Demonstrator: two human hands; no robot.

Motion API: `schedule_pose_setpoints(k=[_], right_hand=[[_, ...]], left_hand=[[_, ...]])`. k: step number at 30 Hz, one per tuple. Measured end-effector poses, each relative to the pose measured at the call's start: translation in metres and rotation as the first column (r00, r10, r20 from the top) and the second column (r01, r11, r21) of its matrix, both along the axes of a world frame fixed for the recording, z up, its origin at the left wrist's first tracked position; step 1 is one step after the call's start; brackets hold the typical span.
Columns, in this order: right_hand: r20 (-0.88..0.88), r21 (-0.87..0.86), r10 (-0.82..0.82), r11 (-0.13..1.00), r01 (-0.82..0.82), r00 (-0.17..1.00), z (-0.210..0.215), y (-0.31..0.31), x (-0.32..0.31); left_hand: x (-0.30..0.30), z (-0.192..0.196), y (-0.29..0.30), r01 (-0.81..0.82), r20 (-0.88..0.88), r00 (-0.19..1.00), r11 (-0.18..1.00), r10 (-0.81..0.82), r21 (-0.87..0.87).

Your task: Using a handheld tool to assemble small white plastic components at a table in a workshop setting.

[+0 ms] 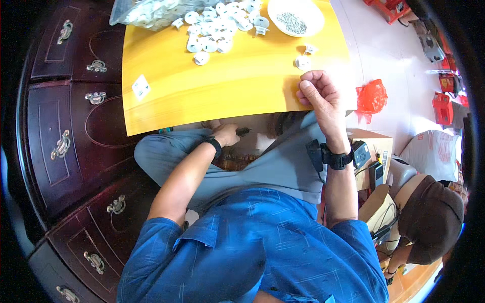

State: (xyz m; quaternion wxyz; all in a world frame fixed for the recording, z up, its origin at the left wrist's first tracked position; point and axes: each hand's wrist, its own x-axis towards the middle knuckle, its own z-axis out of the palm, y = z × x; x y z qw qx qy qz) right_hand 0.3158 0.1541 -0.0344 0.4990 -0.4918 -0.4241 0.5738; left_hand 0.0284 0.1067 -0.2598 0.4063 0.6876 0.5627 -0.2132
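Note:
My right hand [321,95] is raised over the front right part of the yellow tabletop [202,93], thumb and forefinger pinched together. Whatever may be between them is too small to make out. Just beyond it lie two small white plastic parts, the nearer one round [302,62]. Below the table's front edge, above my lap, my left hand [226,135] is closed around a slim black object [243,132], mostly hidden, its kind unclear. Many more white round plastic parts [209,30] are heaped at the back, beside a white bowl [314,20] of small metal screws.
A clear plastic bag [151,15] of white parts sits at the back left. A white sticker [141,88] lies on the tabletop. Dark drawers [55,146] stand left. A red plastic bag [372,97] and a cardboard box [376,139] are on the right, with another person [429,219] nearby.

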Motion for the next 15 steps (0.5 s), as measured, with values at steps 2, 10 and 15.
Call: schedule_pose_setpoints(k=[2,10,15], right_hand=[[-0.002,0.015,0.01,1.0,-0.01,1.0,0.001,-0.001,-0.002],[-0.141,0.167,0.051,0.986,-0.027,0.989,0.003,-0.029,0.014],[-0.07,-0.102,0.284,0.952,-0.29,0.956,0.01,-0.06,0.009]], left_hand=[[-0.005,0.021,0.003,-0.01,0.066,0.998,1.0,0.009,0.023],[-0.03,0.119,-0.006,-0.151,0.255,0.959,0.984,0.122,0.094],[-0.04,0.169,-0.027,-0.291,0.408,0.881,0.955,0.241,0.064]])
